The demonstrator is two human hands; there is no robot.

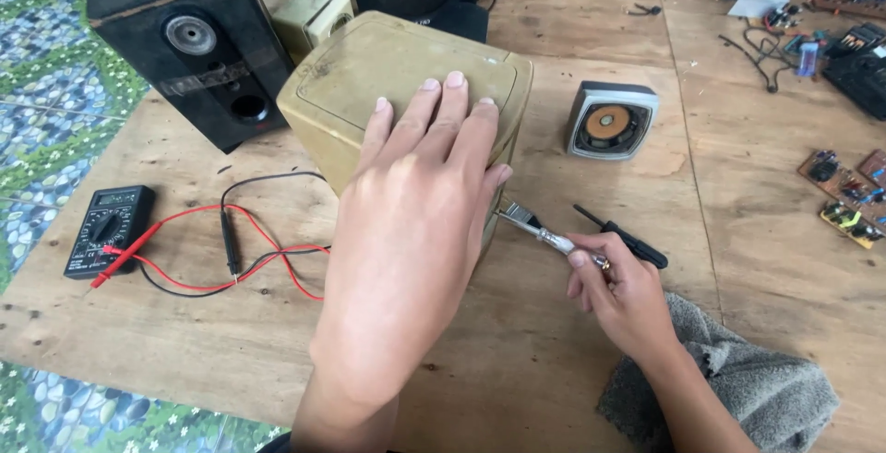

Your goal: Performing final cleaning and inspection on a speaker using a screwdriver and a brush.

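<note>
Nearest, the left hand (pixel 415 222) lies flat, fingers spread, on a beige speaker box (pixel 388 93) at centre of the wooden surface (pixel 554 351). At 4 o'clock the right hand (pixel 620 298) pinches a small brush (pixel 535 227) touching the box. Multimeter (pixel 109 229) at 9 o'clock; grey cloth (pixel 738 388) at 5.

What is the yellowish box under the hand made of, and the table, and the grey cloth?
Yellowish box: probably plastic, matte and grimy, with moulded rounded edges. Table: bare wood, likely plywood, showing grain and stains. Grey cloth: soft fuzzy fabric, towel-like, rumpled into folds.
</note>
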